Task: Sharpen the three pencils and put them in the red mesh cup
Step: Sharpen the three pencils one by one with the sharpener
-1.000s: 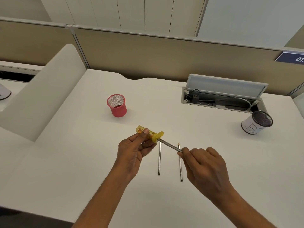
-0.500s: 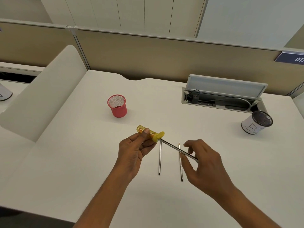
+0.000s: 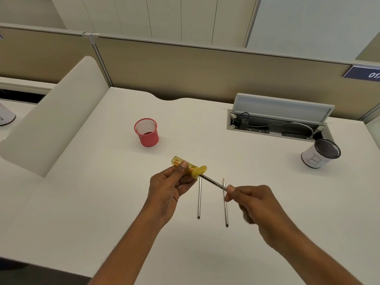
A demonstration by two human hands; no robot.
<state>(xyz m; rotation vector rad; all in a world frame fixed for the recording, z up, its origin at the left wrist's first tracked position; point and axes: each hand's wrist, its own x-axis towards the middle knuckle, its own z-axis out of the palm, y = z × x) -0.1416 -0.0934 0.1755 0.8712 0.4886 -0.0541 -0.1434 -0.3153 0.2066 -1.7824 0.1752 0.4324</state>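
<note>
Right hand (image 3: 259,204) pinches the rear of a thin dark pencil (image 3: 212,182); shaft runs up-left from its fingertips into the yellow translucent barrel sharpener (image 3: 188,166), gripped in left hand (image 3: 168,190). Twisting likely continues along that axis. Two more grey pencils (image 3: 199,198) lie on the desk just below; red mesh cup (image 3: 146,132) sits further beyond the left hand.

Single head-worn view, forward and down over the white desk (image 3: 82,202); close above both hands; edges perhaps wide-angle-bent.
</note>
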